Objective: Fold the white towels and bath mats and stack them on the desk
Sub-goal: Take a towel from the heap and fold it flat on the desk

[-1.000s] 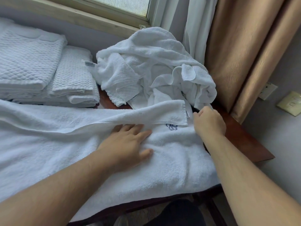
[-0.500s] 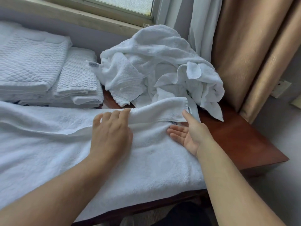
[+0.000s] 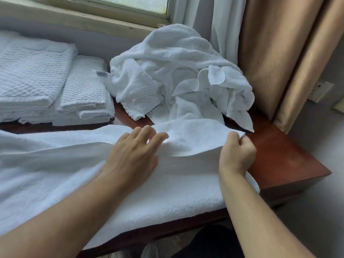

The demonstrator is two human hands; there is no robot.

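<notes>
Position: towel (image 3: 167, 192) lies spread along the front of the counter (image 3: 283, 157). It runs out of view at the left and overhangs the near edge. Its far long edge is turned over toward the person, forming a raised doubled band between the two hands.

Hand state: left hand (image 3: 134, 155) rests palm down on the towel at the left part of the band. Its fingers are straight and slightly spread, with the tips touching the turned-over layer. It grips nothing.

The right hand (image 3: 237, 153) is at the right end of the towel. Its thumb and curled fingers pinch the corner of the turned-over layer and hold it slightly above the layer below.

Other items:
- A pile (image 3: 176, 75) of unfolded white towels sits at the back of the counter, behind the band and below the window (image 3: 121, 4). One loose tip of the pile reaches the bare wood just beside the pinched corner.
- A large stack (image 3: 31, 77) of folded quilted mats stands at the back left.
- A small stack (image 3: 83, 94) touches the large stack on its right and sits just beside the pile. A label shows at its top right edge.
- A tan curtain (image 3: 275, 53) hangs to the right of the pile.

Red-brown wood is exposed at the right end of the counter.
</notes>
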